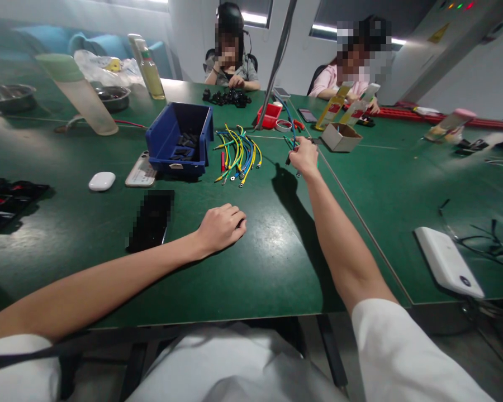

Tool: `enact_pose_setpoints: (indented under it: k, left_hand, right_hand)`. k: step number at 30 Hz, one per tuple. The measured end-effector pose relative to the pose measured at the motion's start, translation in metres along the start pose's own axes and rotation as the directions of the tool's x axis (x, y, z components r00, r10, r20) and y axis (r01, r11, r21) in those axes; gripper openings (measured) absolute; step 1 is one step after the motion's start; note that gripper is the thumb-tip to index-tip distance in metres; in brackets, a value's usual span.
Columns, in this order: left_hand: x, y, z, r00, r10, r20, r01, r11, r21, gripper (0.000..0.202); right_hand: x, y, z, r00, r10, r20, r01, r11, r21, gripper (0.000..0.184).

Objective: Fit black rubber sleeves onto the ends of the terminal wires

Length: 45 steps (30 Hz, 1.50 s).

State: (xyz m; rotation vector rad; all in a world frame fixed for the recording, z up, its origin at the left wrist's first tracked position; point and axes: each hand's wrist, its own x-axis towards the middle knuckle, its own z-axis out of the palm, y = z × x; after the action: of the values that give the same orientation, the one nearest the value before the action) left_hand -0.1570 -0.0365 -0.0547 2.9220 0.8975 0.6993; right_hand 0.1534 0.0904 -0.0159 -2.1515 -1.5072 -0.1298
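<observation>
My left hand [221,226] rests on the green table [276,245], fingers curled under into a loose fist with nothing seen in it. My right hand [304,157] is stretched out ahead and closed around a small tool with dark handles, probably pliers [291,146], raised a little off the table. Just left of that hand lies a bundle of yellow, green and blue wires [237,154] with ring ends. A blue bin [180,139] holding dark parts stands left of the wires.
A phone [141,170], a white earbud case [101,181] and a dark blurred object [151,220] lie at the left. A cardboard box [341,137], red case [268,116], tape roll [283,125], bottles and steel bowls stand farther back. Two people sit across. A white power bank [448,261] and glasses lie at right.
</observation>
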Motion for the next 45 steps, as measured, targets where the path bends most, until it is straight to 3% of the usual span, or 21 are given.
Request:
enact_pose_setpoints:
  k: [6, 18, 45]
  left_hand:
    - [0.000, 0.000, -0.001, 1.000, 0.002, 0.000, -0.002, 1.000, 0.004, 0.021]
    - [0.000, 0.000, -0.001, 1.000, -0.002, 0.017, 0.002, 1.000, 0.002, 0.022]
    - [0.000, -0.001, -0.001, 1.000, -0.003, 0.026, 0.002, 1.000, 0.009, 0.022]
  right_hand:
    - [-0.004, 0.009, 0.012, 0.996, 0.051, 0.070, -0.049, 0.999, -0.017, 0.053]
    - [-0.004, 0.022, 0.023, 0.990, 0.123, 0.073, -0.120, 0.992, -0.035, 0.054]
    - [-0.011, 0.021, 0.005, 0.970, 0.212, 0.119, -0.203, 0.976, -0.083, 0.049]
